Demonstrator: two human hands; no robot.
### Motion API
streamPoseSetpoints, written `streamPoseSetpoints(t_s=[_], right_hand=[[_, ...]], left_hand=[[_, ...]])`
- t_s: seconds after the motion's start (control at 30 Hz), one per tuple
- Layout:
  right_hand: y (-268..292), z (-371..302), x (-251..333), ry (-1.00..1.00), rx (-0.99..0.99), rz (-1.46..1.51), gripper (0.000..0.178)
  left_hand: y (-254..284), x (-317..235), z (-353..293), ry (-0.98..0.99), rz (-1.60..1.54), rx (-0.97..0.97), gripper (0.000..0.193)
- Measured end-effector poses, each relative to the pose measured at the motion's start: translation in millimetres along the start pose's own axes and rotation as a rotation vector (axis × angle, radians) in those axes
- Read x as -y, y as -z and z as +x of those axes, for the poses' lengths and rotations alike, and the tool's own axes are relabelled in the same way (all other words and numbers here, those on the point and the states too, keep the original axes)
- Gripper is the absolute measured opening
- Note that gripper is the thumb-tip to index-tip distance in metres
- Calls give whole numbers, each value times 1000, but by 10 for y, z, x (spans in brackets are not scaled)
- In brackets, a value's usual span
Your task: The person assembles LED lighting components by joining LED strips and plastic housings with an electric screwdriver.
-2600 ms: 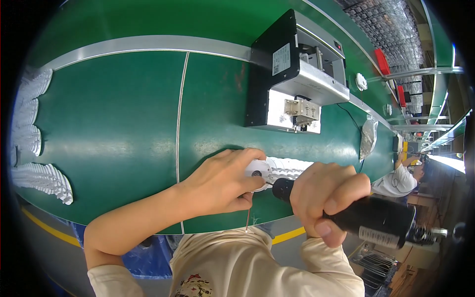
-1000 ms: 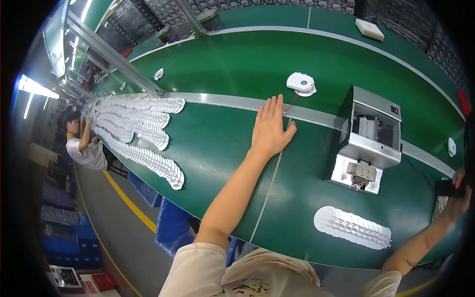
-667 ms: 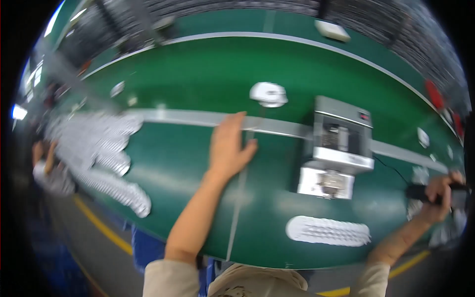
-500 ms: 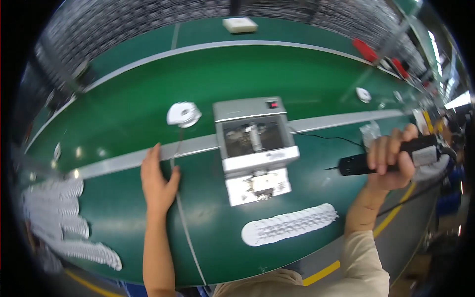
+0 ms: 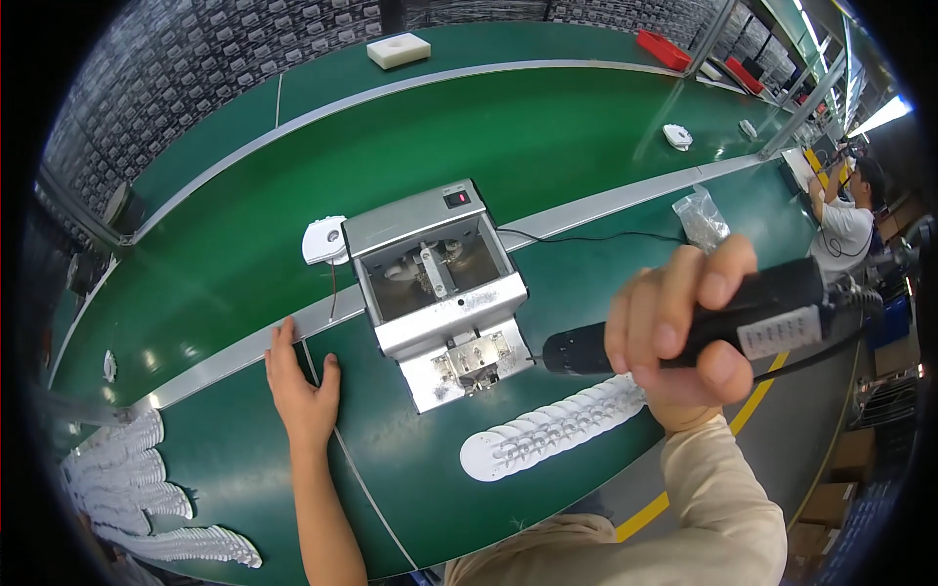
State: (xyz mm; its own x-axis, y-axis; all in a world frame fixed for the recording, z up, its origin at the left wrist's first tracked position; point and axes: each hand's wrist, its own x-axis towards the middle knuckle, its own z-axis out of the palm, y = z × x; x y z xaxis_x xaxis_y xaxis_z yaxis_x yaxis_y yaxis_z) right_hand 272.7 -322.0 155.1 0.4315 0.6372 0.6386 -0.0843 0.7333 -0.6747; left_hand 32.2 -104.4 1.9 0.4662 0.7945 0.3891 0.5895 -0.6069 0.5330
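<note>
My right hand (image 5: 674, 327) is wrapped round a black electric screwdriver (image 5: 782, 288), held sideways with its thin bit pointing left. The bit's tip appears beside the front plate of a grey metal screw feeder (image 5: 396, 230); whether they touch I cannot tell. The feeder has a clear window and a lit red switch. My left hand (image 5: 305, 396) lies on the green table left of the feeder, fingers apart and holding nothing. Just behind the feeder's left side sits a white rounded part (image 5: 322, 240) with a thin wire. A row of overlapping white discs (image 5: 537, 432) lies in front.
Fanned stacks of white pieces (image 5: 151, 479) cover the table's left end. A green conveyor belt (image 5: 547, 127) runs behind a metal rail (image 5: 586, 207). A clear plastic bag (image 5: 701, 217) lies at right. Beyond are red trays (image 5: 662, 49), a white block (image 5: 399, 49) and another person (image 5: 848, 225).
My right hand has brought the screwdriver left and closer to the feeder. The whole view has turned and shifted. My left hand stays spread on the table.
</note>
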Motion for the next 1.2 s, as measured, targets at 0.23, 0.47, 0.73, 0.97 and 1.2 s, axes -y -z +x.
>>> streamPoseSetpoints(t_s=[0.23, 0.47, 0.73, 0.97, 1.2], right_hand=[[76, -51, -112, -95, 80, -26, 36], [51, 5, -56, -196, 99, -68, 36], [18, -40, -53, -153, 122, -175, 39], [11, -71, -26, -169, 83, -214, 41], [55, -75, -28, -160, 150, -120, 44]], left_hand=[[32, 35, -35, -16, 10, 43, 62], [14, 33, -7, -78, 49, 38, 55], [16, 57, 6, -104, 73, 50, 36], [23, 53, 6, -106, 81, 51, 35], [6, 64, 12, -112, 70, 53, 35]])
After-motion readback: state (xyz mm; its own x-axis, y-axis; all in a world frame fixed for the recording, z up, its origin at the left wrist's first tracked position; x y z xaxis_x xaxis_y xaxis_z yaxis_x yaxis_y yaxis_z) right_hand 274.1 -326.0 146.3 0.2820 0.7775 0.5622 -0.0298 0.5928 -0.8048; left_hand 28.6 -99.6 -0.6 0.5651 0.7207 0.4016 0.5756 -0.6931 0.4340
